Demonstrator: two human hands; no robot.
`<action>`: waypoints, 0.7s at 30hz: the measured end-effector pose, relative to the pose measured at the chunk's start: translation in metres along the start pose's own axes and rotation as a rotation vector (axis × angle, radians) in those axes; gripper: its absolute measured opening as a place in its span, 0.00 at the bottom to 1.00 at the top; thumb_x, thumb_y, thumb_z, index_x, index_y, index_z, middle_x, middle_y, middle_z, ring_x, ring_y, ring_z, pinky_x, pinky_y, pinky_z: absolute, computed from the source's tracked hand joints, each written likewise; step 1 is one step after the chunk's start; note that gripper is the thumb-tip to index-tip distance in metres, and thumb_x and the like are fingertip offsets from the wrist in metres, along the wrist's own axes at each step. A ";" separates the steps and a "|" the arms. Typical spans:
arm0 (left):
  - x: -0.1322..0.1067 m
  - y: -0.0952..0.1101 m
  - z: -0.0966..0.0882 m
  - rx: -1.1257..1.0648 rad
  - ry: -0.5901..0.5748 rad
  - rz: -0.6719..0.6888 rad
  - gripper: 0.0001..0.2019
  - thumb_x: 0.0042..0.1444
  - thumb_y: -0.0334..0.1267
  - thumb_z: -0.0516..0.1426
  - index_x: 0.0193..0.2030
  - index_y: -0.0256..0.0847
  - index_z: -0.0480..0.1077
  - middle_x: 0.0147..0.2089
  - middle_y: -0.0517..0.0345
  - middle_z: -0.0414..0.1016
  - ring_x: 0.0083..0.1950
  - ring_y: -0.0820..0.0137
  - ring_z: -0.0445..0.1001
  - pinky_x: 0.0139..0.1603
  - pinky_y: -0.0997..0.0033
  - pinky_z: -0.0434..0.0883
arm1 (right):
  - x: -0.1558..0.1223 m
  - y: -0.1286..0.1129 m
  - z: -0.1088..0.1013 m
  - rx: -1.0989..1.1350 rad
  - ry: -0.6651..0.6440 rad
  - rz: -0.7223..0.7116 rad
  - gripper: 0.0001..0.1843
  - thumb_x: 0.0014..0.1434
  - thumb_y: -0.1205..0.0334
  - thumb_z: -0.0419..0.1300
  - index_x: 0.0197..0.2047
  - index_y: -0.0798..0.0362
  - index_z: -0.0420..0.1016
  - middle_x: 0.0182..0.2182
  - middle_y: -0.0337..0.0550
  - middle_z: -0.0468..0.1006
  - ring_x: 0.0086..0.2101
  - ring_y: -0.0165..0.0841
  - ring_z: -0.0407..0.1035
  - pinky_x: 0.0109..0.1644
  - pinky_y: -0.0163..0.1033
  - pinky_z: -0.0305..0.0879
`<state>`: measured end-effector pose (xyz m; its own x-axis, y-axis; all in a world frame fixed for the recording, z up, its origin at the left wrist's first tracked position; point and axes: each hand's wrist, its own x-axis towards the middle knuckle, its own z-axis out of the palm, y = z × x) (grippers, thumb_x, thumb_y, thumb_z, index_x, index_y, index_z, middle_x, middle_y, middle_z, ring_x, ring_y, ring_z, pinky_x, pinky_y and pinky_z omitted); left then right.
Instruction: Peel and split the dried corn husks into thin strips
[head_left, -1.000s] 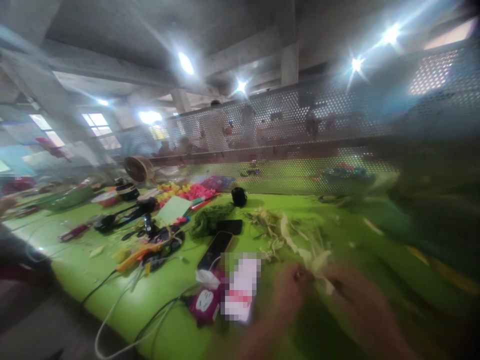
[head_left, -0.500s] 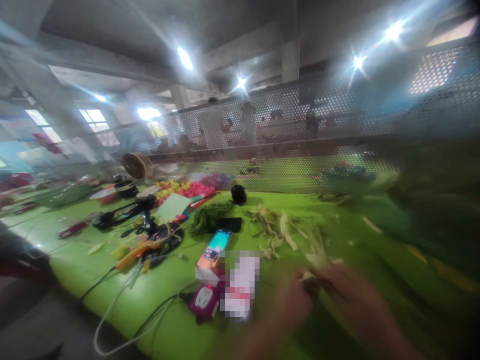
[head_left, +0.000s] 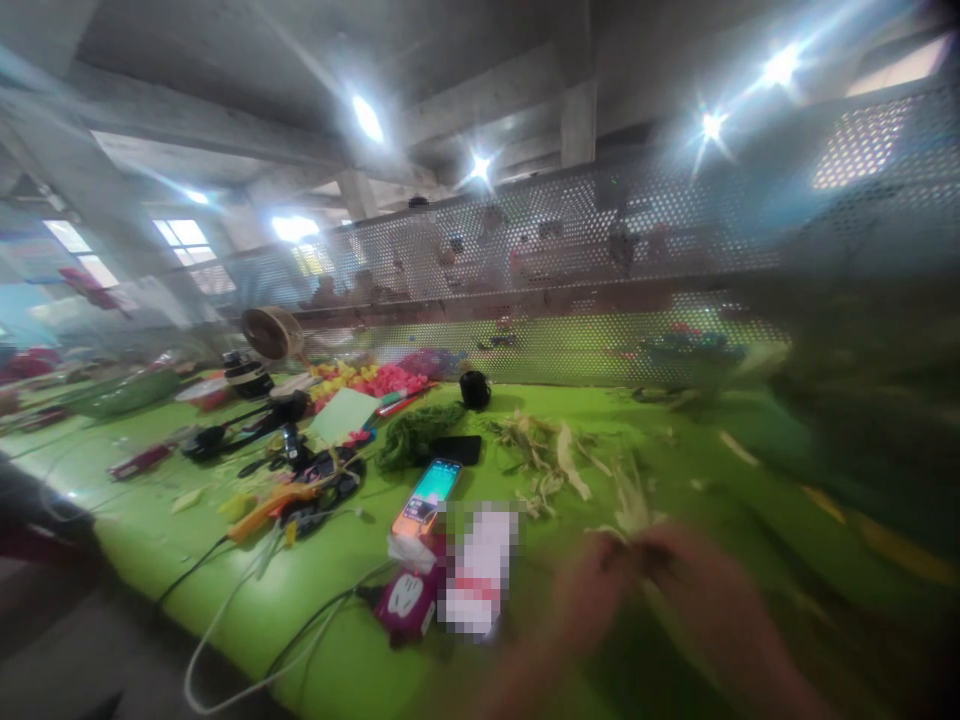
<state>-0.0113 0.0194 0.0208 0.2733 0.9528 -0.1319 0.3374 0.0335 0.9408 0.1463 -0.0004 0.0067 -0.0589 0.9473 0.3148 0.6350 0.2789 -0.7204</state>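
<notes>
Two hands worked close together in the head view. The left hand [head_left: 592,585] and right hand [head_left: 690,575] had their fingertips pinched on one bundle of pale, fibrous strips [head_left: 631,502], which projected forward beyond the fingers. One pile of curled, dry-looking scraps [head_left: 571,465] lay ahead. One lit phone [head_left: 428,495] and one dark phone [head_left: 463,451], both flat rectangles, lay on one smooth green tabletop [head_left: 562,398].

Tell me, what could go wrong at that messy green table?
The pale strips pinched between the left hand and right hand might tear or slip. The white cable loops past the edge of the green table, so someone could snag it. Loose scraps beyond the hands might get brushed away.
</notes>
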 end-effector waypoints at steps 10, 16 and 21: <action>0.006 -0.009 0.000 -0.154 0.007 0.100 0.14 0.59 0.46 0.52 0.33 0.37 0.71 0.34 0.55 0.70 0.37 0.68 0.66 0.43 0.68 0.64 | 0.002 -0.008 -0.001 0.153 0.037 0.022 0.12 0.61 0.56 0.55 0.37 0.47 0.80 0.36 0.42 0.81 0.38 0.39 0.75 0.43 0.41 0.69; 0.006 -0.012 0.000 -0.235 0.016 0.084 0.15 0.58 0.48 0.54 0.33 0.38 0.72 0.32 0.56 0.71 0.36 0.68 0.67 0.43 0.68 0.66 | 0.006 -0.020 -0.005 0.369 0.136 0.294 0.10 0.52 0.52 0.61 0.29 0.49 0.77 0.26 0.41 0.81 0.29 0.38 0.76 0.33 0.39 0.71; 0.004 -0.011 0.001 -0.237 -0.062 0.078 0.17 0.56 0.51 0.55 0.33 0.37 0.74 0.30 0.56 0.72 0.35 0.68 0.68 0.41 0.69 0.66 | 0.011 -0.017 -0.007 0.463 0.046 0.337 0.15 0.51 0.47 0.60 0.26 0.49 0.79 0.24 0.41 0.81 0.25 0.36 0.73 0.28 0.38 0.69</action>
<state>-0.0127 0.0229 0.0095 0.3475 0.9352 -0.0684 0.0943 0.0377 0.9948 0.1400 0.0044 0.0269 0.1287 0.9909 0.0397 0.2087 0.0120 -0.9779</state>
